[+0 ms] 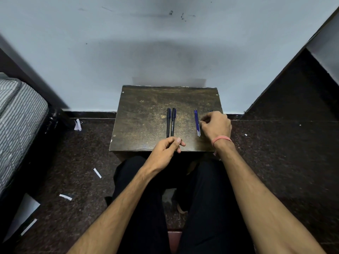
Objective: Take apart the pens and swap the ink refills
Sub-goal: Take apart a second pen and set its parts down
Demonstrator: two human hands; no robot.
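Two black pens (171, 122) lie side by side, pointing away from me, in the middle of a small dark wooden table (143, 121). To their right lie two thin blue ink refills (197, 122), also side by side. My left hand (166, 149) is at the table's front edge with its fingers curled around the near ends of the black pens. My right hand (216, 125) rests at the table's right side, fingers curled, fingertips touching the refills; a small dark blue piece shows just beyond its knuckles. A pink thread is tied round my right wrist.
The table stands against a pale blue wall (165, 52). A striped mattress (16, 116) is at the left. White paper scraps (97, 172) lie on the dark speckled floor. My legs in black trousers (201, 198) are under the table's front edge.
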